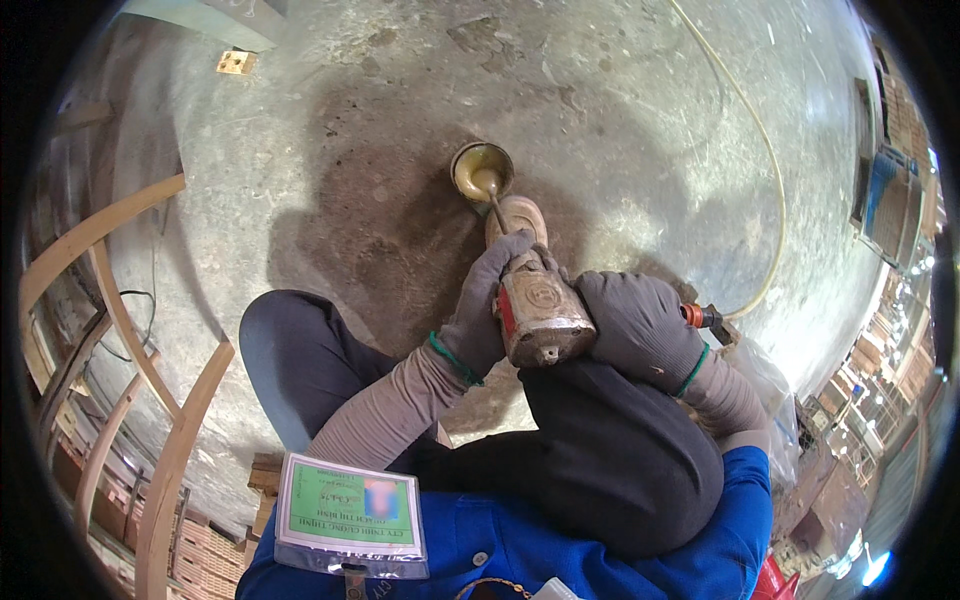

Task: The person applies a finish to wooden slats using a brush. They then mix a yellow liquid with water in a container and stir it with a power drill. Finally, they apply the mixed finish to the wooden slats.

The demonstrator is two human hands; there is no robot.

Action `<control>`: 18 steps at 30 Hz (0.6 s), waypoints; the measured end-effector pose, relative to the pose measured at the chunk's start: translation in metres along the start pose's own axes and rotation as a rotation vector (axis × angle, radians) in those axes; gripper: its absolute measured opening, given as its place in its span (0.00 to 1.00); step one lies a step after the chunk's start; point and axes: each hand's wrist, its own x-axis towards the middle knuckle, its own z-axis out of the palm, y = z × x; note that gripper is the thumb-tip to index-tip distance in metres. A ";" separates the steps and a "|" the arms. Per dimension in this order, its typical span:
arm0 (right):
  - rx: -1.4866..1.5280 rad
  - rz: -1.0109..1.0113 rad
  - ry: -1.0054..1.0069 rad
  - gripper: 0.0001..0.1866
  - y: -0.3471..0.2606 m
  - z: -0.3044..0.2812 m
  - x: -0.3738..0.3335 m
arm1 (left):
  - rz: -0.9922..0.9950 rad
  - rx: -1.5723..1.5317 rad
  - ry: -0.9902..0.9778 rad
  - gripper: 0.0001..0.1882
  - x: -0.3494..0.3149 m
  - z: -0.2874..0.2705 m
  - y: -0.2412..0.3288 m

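- Concrete floor [620, 80] fills most of my view; the widest stretch lies ahead of the hands, bounded by the picture's dark curved rim.
- The wearer's dark-trousered legs [620, 450] bend close below the work; the raised knees leave little room on the near side.
- Curved wooden pieces [190, 440] edge the left; their upper ends reach in over the floor, well apart from the left forearm.
- A pale hose [770, 160] arcs down the right, marking that edge; its lower end meets an orange-collared fitting [692, 316] just beside the right hand.
- The right hand [640, 325], gloved in grey, is closed round the right side of the power tool; the left hand [475, 300], gloved likewise, grips its left and front.
- The power tool [545, 320], a worn metal body, sits between both hands, above the near knee; its thin shaft [501, 218] runs forward into the cup.
- A small round cup [454, 178] stands ahead of the hands, holding yellowish liquid [490, 155]; a pale shoe [525, 218] is near its lower right edge.
- A small wooden block [236, 63] lies far off, upper left.
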 end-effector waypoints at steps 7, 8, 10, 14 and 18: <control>0.020 0.046 -0.048 0.21 0.000 0.001 0.009 | 0.115 0.116 0.144 0.15 -0.008 0.019 0.007; 0.021 0.040 -0.029 0.21 0.000 0.003 0.011 | 0.155 0.154 0.173 0.15 -0.009 0.022 0.008; 0.024 0.029 0.010 0.21 0.002 0.011 0.015 | 0.105 0.060 0.173 0.15 -0.003 0.015 0.009; 0.016 0.009 0.099 0.16 0.003 0.013 0.014 | 0.006 0.016 0.092 0.14 0.012 0.004 0.013; 0.008 0.039 0.062 0.15 0.007 0.010 0.010 | 0.032 0.045 0.042 0.14 0.017 0.002 0.008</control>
